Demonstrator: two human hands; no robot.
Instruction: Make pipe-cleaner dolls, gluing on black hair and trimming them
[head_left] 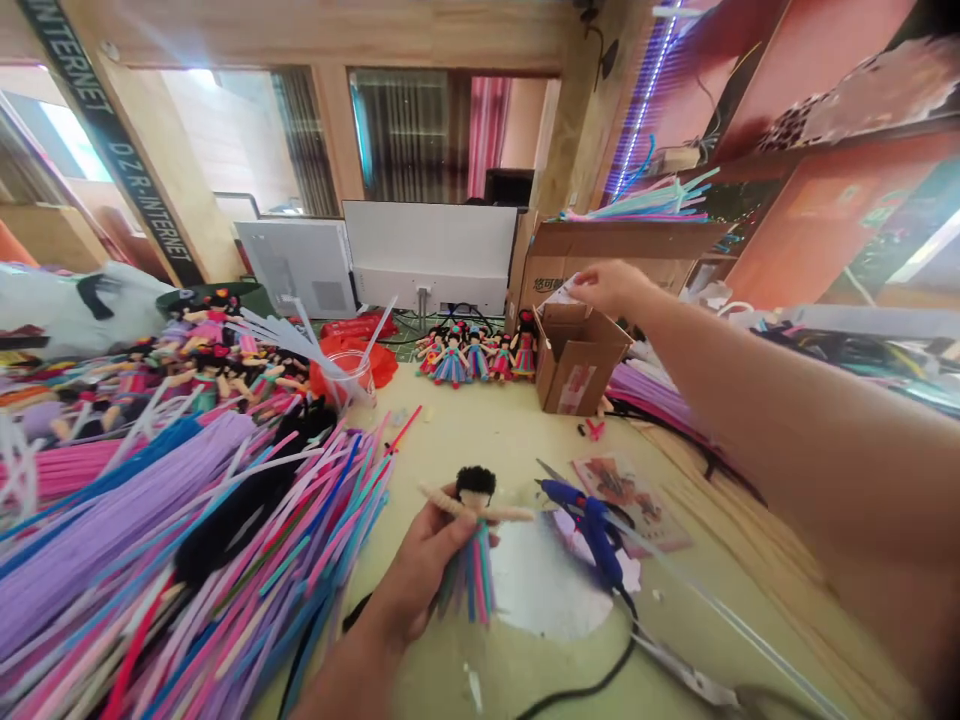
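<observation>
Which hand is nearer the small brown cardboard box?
Right. The right hand is at the top of the box; the left hand is apart from it, nearer the camera, holding a fuzzy black-haired doll.

Illumination: bright. An LED strip [646, 105] glows violet, upper right; glare whitens a window [229, 130]. Edges: stretched; upper-right corner dark. Cabinet [814, 200]: smeared, possibly by motion. Table [484, 430]: sharper.

Past the far edge of your pale table [442, 425], you face a wood-toned wall [247, 35] with wide windows [255, 135], grey-brown curtains [412, 135] and a pink curtain [487, 130]. Beyond the far left corner, a dark "INTERNET" strip [146, 190] slants; beyond the far right, a violet-white light strip [646, 95] glows near your reddish shelving [795, 215].
</observation>
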